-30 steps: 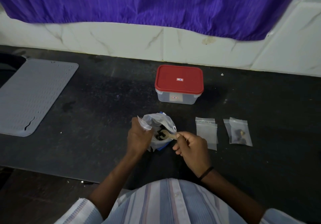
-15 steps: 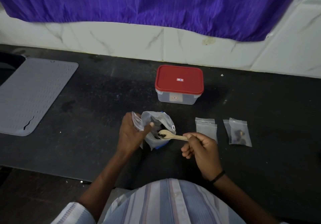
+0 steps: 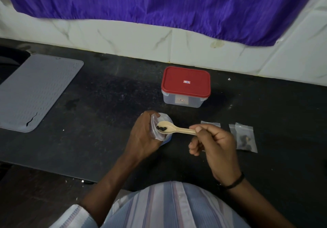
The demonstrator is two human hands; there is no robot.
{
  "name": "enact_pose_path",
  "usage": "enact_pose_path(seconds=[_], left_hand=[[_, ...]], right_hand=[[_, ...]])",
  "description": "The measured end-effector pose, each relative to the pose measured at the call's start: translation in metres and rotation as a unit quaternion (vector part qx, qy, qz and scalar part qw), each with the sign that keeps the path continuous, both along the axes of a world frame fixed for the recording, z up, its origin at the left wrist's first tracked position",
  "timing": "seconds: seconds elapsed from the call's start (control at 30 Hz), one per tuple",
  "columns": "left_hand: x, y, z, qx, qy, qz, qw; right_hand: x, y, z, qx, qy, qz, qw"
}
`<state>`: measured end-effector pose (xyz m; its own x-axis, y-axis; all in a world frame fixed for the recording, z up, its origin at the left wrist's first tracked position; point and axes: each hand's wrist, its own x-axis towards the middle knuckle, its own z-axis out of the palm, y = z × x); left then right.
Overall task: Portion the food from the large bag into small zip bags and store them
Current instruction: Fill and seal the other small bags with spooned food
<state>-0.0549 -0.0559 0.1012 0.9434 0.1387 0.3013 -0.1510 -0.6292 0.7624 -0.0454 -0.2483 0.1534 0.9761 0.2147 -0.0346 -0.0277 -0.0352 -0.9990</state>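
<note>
At mid-surface (image 3: 106,95), just in front of your body, you are holding a small zip bag (image 3: 156,128) upright in your left hand (image 3: 144,135), fingers curled round its mouth. The film is looking thin, limp and slippery; judged best gripped at the stiffer zip rim. Your right hand (image 3: 215,144) is pinching the handle of a light, rigid spoon (image 3: 174,128), whose bowl is carrying a few dark pieces (image 3: 161,128) at the bag's opening. The large bag (image 3: 167,137) is sitting directly behind. One filled zip bag (image 3: 245,137) is lying to the right; the lidded container (image 3: 185,86) is standing closed beyond.
</note>
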Motion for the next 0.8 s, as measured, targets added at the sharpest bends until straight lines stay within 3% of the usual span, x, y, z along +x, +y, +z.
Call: enact_pose_path(seconds=[0.13, 0.23, 0.33, 0.47, 0.63, 0.8], left_hand=[[-0.002, 0.001, 0.011, 0.028, -0.034, -0.033, 0.998], [-0.001, 0.002, 0.003, 0.022, -0.013, -0.033, 0.999], [0.000, 0.006, -0.013, 0.005, 0.015, 0.008, 1.000], [0.000, 0.013, -0.027, -0.041, 0.033, 0.031, 0.998], [-0.002, 0.014, -0.022, -0.091, 0.036, 0.034, 0.995], [-0.003, 0.012, -0.022, -0.112, 0.019, 0.019, 0.993]], right_hand=[[0.000, -0.001, -0.001, -0.129, -0.122, 0.045, 0.983], [0.001, 0.002, 0.003, -0.293, -0.310, 0.116, 0.897], [0.003, 0.007, 0.008, -0.371, -0.442, 0.137, 0.805], [0.005, 0.007, 0.007, -0.399, -0.505, 0.158, 0.749], [0.010, 0.001, -0.003, -0.375, -0.510, 0.165, 0.756], [0.009, -0.002, -0.008, -0.271, -0.441, 0.078, 0.852]])
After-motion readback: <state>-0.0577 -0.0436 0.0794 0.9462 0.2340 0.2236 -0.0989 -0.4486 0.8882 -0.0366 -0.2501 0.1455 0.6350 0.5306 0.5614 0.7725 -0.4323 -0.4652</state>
